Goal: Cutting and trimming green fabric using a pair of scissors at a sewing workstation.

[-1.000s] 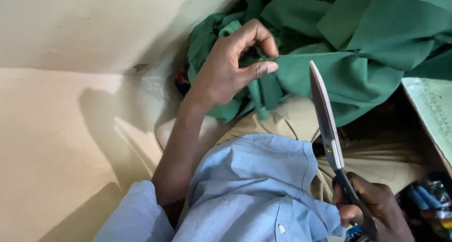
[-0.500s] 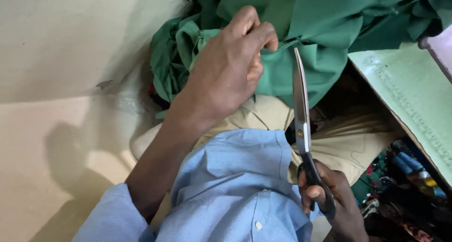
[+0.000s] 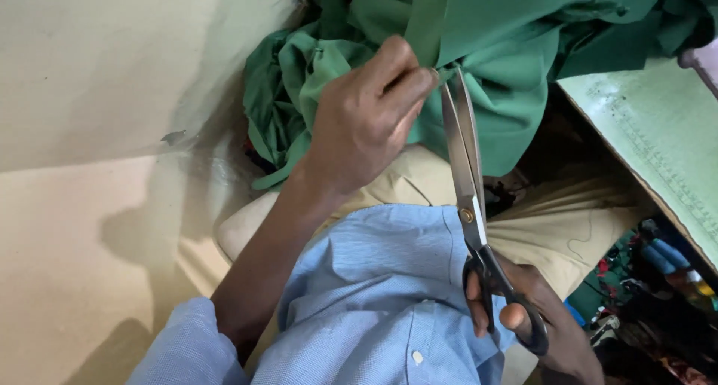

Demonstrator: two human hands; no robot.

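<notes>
My left hand [image 3: 363, 119] pinches a fold of green fabric [image 3: 508, 63] between thumb and fingers, holding it up over my lap. My right hand [image 3: 535, 321] grips the black handles of large steel scissors [image 3: 465, 168]. The blades point up and away, slightly apart, with their tips right at the pinched green fabric beside my left fingertips. A heap of the same green cloth lies bunched behind and to the left of my left hand. I wear a light blue shirt and tan trousers.
A pale green table top [image 3: 658, 153] with ruler markings stands at the right. Colourful cloth scraps and bits [image 3: 658, 280] lie on the floor under it. A beige wall and floor [image 3: 82, 205] fill the left side.
The scissors have swung up and left until their tips meet the green fabric at my left fingers. My left hand has stayed pinched on the fabric, lower and nearer the middle of the view.
</notes>
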